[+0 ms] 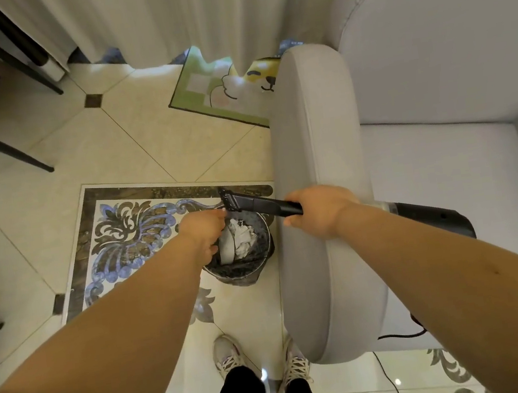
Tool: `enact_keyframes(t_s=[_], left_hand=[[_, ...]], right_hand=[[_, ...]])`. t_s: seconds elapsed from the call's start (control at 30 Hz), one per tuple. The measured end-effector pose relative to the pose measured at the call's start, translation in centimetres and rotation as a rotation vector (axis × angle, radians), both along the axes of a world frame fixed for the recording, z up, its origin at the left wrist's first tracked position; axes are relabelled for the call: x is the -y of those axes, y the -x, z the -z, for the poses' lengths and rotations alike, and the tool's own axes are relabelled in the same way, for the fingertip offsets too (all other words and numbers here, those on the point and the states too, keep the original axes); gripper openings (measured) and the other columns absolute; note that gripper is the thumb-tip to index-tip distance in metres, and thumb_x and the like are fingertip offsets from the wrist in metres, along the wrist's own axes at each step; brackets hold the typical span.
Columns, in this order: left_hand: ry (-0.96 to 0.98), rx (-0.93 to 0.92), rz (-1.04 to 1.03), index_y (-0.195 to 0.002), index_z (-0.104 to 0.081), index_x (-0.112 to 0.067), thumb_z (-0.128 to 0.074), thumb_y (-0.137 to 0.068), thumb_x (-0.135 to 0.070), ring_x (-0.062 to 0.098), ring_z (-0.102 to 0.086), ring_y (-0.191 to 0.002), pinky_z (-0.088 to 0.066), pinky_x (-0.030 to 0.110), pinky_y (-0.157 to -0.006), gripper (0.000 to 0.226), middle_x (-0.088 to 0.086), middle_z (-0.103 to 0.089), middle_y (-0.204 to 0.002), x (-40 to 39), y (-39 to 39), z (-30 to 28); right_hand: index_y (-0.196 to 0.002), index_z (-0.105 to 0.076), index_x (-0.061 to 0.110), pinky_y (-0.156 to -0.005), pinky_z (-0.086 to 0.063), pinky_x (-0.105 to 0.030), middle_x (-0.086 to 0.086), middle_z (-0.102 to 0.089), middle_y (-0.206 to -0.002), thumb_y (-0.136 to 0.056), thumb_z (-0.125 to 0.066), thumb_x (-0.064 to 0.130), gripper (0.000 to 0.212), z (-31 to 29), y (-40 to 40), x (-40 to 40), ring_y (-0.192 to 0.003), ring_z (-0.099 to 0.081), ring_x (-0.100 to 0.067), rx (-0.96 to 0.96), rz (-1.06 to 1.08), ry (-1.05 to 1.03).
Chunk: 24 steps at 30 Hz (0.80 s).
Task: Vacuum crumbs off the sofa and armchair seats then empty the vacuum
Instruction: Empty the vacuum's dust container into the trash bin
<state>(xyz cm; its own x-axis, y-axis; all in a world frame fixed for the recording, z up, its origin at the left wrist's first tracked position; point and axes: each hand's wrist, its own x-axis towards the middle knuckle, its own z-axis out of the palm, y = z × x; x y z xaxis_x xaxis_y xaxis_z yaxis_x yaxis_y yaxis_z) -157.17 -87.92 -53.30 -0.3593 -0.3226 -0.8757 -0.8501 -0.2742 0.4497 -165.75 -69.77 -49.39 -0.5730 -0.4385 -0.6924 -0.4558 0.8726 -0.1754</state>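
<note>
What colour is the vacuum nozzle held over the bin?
Black, in the head view: nozzle.

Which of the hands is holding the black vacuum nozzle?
The right hand grips the black vacuum nozzle. The left hand only reaches its brush tip, above the trash bin.

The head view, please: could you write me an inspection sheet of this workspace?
Surface: glossy tiled floor with an ornate inlay.
Job's things: black nozzle over the bin; vacuum body on the armchair seat.
Clutter: crumpled paper in the bin.
Grips: right hand holds the nozzle; left hand touches its brush end above the bin.
Cables: black cord runs from the armchair onto the floor.
Surroundings: white curtain, dog mat, dark chair legs, the person's shoes.
</note>
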Motion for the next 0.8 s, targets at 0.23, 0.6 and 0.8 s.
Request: enact_keyframes(t_s=[0.23, 0.6, 0.8], left_hand=[[0.378, 0.023, 0.277, -0.086, -0.067, -0.01, -0.063, -0.089, -0.025, 0.032, -0.061, -0.098, -0.05, 0.039, -0.091, 0.016, 0.016, -0.066, -0.101, 0.4, 0.3, 0.4], [0.219, -0.058, 0.159, -0.132, -0.053, -0.008, -0.048, -0.092, 0.0, 0.034, -0.054, -0.114, -0.048, 0.041, -0.095, 0.041, 0.015, -0.059, -0.124, -0.1, -0.3, 0.2], [-0.131, -0.283, -0.375, -0.118, -0.057, -0.005, -0.052, -0.094, 0.0, 0.018, -0.063, -0.085, -0.05, 0.024, -0.081, 0.026, 0.009, -0.064, -0.091, -2.0, -0.1, -1.5]], right_hand=[[-0.13, -0.052, 0.029, -0.079, -0.044, -0.032, -0.001, -0.063, -0.116, -0.098, -0.049, 0.05, 0.038, 0.0, 0.2, 0.0, -0.106, -0.059, -0.026, 0.003, -0.022, -0.013], [-0.126, -0.054, 0.03, -0.076, -0.041, -0.031, 0.001, -0.061, -0.108, -0.097, -0.05, 0.05, 0.036, 0.2, 0.2, 0.0, -0.097, -0.056, -0.024, -0.004, -0.035, -0.007], [-0.12, -0.056, 0.03, -0.074, -0.04, -0.031, 0.004, -0.056, -0.097, -0.097, -0.05, 0.048, 0.03, 0.5, 0.2, 0.0, -0.089, -0.053, -0.022, -0.025, -0.034, -0.009]])
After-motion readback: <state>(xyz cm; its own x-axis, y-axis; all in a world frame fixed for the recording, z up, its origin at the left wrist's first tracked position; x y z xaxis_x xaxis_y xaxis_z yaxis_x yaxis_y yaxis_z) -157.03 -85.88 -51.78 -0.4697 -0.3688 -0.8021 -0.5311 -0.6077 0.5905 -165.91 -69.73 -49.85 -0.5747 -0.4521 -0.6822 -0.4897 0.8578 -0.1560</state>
